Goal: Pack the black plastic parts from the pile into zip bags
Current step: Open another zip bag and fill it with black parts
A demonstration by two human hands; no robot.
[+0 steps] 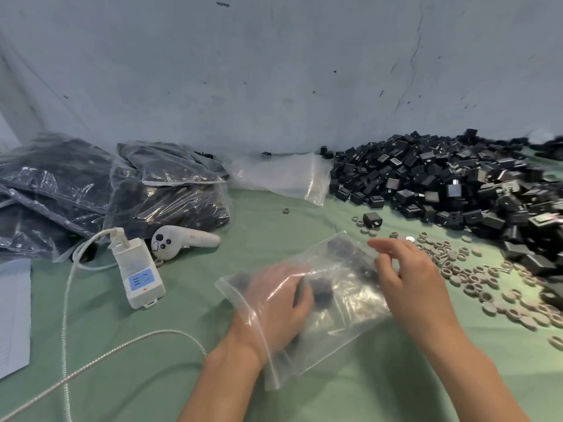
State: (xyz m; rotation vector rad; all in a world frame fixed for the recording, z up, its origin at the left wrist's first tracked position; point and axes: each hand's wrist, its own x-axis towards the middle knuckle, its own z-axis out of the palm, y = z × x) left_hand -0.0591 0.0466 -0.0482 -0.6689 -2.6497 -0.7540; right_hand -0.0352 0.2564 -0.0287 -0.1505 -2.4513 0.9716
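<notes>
Seemingly the left hand (pixel 278 303), grip unclear, is settling parts (pixel 320 293) inside the zip bag (pixel 350 321) while the right hand (pixel 409 277) is hovering open-fingered.

Green worktop (pixel 259 214) — pile of black parts (pixel 457 184) at right, grey rings (pixel 487 287) beside it, filled bags (pixel 91 190) at left — power strip (pixel 138 269), controller (pixel 179 240) between.

Soft even bluish light, glare on filled bags (pixel 170 205), motion blur at centre, perhaps bowed edges

The left hand (pixel 274 303) is inside a clear bag (pixel 335 324) on the table (pixel 182 300). The right hand (pixel 408 275) hangs over it, fingers (pixel 384 245) loose. Black parts (pixel 441 184) are piled on the right.
</notes>
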